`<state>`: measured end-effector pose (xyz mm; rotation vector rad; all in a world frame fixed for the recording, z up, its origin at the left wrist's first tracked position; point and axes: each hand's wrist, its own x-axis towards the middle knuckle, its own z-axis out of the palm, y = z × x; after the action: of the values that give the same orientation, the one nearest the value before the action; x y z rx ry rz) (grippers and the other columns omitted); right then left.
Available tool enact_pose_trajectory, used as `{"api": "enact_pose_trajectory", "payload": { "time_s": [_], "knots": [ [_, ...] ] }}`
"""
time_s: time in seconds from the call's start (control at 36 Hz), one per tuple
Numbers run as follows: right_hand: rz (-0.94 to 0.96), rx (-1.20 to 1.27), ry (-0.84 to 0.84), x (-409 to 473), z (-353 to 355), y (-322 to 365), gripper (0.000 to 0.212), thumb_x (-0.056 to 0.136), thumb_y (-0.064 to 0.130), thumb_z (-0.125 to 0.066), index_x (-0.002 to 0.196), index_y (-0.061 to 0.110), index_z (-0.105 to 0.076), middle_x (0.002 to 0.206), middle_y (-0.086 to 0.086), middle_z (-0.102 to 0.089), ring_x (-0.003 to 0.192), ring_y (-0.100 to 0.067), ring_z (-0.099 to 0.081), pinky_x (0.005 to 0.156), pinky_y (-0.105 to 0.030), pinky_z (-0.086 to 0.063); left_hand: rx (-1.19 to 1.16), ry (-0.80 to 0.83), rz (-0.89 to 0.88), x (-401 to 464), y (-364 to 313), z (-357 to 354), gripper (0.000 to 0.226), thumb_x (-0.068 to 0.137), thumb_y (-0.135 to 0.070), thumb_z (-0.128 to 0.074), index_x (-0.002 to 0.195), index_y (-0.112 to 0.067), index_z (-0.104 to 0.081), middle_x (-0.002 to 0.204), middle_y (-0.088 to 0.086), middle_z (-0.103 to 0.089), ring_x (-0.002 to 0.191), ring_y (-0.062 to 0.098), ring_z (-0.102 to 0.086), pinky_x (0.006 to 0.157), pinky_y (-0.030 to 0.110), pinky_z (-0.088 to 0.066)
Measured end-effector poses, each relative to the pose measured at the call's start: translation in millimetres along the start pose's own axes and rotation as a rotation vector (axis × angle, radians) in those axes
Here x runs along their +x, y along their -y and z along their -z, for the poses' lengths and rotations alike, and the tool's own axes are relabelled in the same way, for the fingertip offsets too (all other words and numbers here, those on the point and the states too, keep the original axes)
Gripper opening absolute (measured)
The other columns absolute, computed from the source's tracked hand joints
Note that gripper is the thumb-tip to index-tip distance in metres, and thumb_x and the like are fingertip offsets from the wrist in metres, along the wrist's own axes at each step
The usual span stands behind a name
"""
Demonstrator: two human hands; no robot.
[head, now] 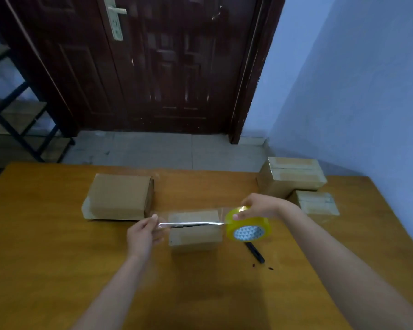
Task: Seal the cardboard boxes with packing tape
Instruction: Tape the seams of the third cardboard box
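Here, tape strip (191,224) between left hand (142,234), right hand (260,207).

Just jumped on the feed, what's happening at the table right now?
A person is taping a small cardboard box on the wooden table. The right hand holds the yellow tape roll; the left hand pinches the free end, a clear strip stretched across the box top. A larger box sits behind, taped boxes far right, a black pen-like tool beside the roll.
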<state>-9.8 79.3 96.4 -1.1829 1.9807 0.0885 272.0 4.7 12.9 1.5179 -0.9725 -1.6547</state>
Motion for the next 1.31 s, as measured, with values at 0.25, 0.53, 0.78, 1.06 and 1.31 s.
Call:
{"api": "enact_pose_trajectory", "payload": {
  "time_s": [0.25, 0.53, 0.78, 1.06, 1.31],
  "knots": [
    [0.007, -0.05, -0.101, 23.6, -13.7, -12.4, 0.069, 0.084, 0.055, -0.063, 0.133, 0.007, -0.053, 0.135, -0.008, -0.055, 0.119, -0.022, -0.054, 0.098, -0.033, -0.045, -0.077, -0.117, 0.01, 3.0, 21.7, -4.2, 0.022, 0.096, -0.011, -0.054, 0.078, -0.007, -0.065, 0.076, 0.005, -0.068, 0.074, 0.016, -0.063, 0.069, 0.028, -0.054],
    [-0.021, -0.187, -0.139, 39.0, -20.8, -7.2, 0.074, 0.076, 0.066, -0.062, 0.123, 0.009, -0.06, 0.117, -0.005, -0.064, 0.094, -0.019, -0.061, 0.076, -0.031, -0.053, -0.209, -0.199, 0.054, 12.0, 27.0, -18.8, 0.014, 0.097, -0.013, -0.053, 0.087, -0.01, -0.063, 0.087, 0.007, -0.065, 0.083, 0.021, -0.062, 0.078, 0.037, -0.052],
    [-0.058, -0.312, -0.167, 52.5, -30.5, -5.3, 0.071, 0.074, 0.074, -0.057, 0.106, 0.011, -0.067, 0.095, -0.001, -0.069, 0.08, -0.016, -0.064, 0.061, -0.026, -0.051, -0.167, -0.209, 0.05, 18.1, 38.2, -20.2, 0.02, 0.096, -0.012, -0.054, 0.079, -0.013, -0.064, 0.082, 0.006, -0.066, 0.081, 0.021, -0.06, 0.07, 0.031, -0.049],
    [-0.097, -0.275, -0.127, 64.0, -39.9, -8.6, 0.059, 0.076, 0.069, -0.06, 0.086, 0.012, -0.065, 0.08, 0.0, -0.066, 0.065, -0.014, -0.058, 0.055, -0.024, -0.045, -0.116, -0.192, -0.007, 21.7, 45.4, -16.5, 0.026, 0.096, -0.01, -0.055, 0.071, -0.006, -0.064, 0.078, 0.012, -0.064, 0.077, 0.022, -0.061, 0.075, 0.03, -0.051],
    [-0.127, -0.292, -0.082, 74.4, -48.6, -10.8, 0.057, 0.076, 0.069, -0.059, 0.086, 0.013, -0.061, 0.084, 0.001, -0.064, 0.074, -0.015, -0.061, 0.06, -0.025, -0.048, -0.143, -0.221, 0.044, 18.8, 43.6, -19.5, 0.023, 0.096, -0.007, -0.053, 0.075, -0.01, -0.064, 0.077, 0.006, -0.065, 0.072, 0.018, -0.061, 0.07, 0.026, -0.05]
  ]
}}
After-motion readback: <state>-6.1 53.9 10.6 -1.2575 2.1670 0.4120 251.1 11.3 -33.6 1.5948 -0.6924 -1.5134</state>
